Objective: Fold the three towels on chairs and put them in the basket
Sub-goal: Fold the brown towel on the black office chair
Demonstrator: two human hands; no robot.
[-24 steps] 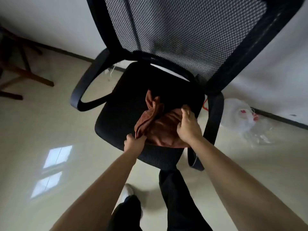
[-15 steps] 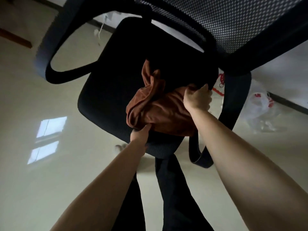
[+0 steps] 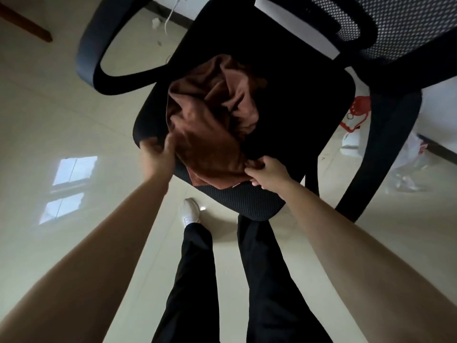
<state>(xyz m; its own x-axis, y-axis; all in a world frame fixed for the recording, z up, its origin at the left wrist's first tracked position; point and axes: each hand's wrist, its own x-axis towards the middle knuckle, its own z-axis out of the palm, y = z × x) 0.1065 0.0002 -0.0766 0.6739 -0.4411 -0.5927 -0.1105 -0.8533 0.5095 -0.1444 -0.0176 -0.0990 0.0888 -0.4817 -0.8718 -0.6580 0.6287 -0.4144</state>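
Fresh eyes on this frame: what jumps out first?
A crumpled rust-brown towel heaped on the seat of a black mesh office chair, mid-frame. The left hand pinches its left edge and the right hand its near corner, at the seat's front. Beyond the chair's right side, a white plastic bag lies on the pale floor.

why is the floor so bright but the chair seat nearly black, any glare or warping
Head view: window glare reflects off the glossy floor, while the chair seat is underexposed; wide-angle distortion bends the armrest; the left hand looks slightly motion-blurred.
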